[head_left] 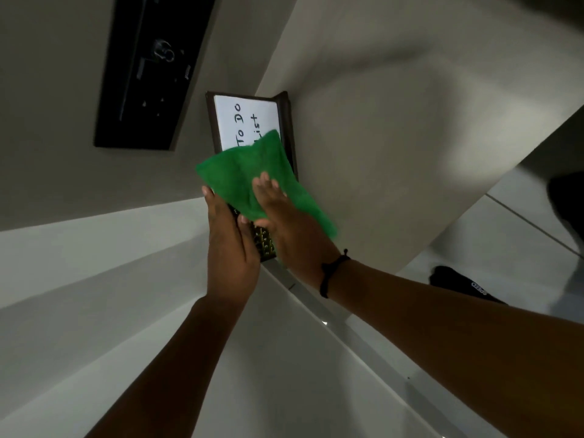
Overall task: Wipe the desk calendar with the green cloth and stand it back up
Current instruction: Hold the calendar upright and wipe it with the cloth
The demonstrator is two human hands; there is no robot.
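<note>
Held from the left side in the left hand (232, 248): a dark desk calendar with small pale numerals in a grid (264, 243), thumb across its near face, fingers wrapped behind its edge. Pressed flat by the right hand (286, 230): a bright green fuzzy cloth (249, 178), palm and spread fingers lying open on top of it, not pinching. Draped over most of the calendar, that cloth, with only a small strip of numerals showing between the two hands. Raised off any surface, the calendar, carried in the grip in front of a white wall. Round the right wrist, a thin black cord bracelet (330, 273).

Just beyond the cloth, partly covered by its far corner: a dark brown framed board with a white sheet hand-lettered "To Do List" (245, 121), set against the corner of two pale walls. Whether the cloth touches it, unclear. Further left, apart from the board: a long black glossy panel (148, 67) with faint reflections and small marks. At the far right edge, a black object with white lettering (467, 284), too blurred to read. Whole view strongly tilted, with bare forearms reaching in from the lower edge.
</note>
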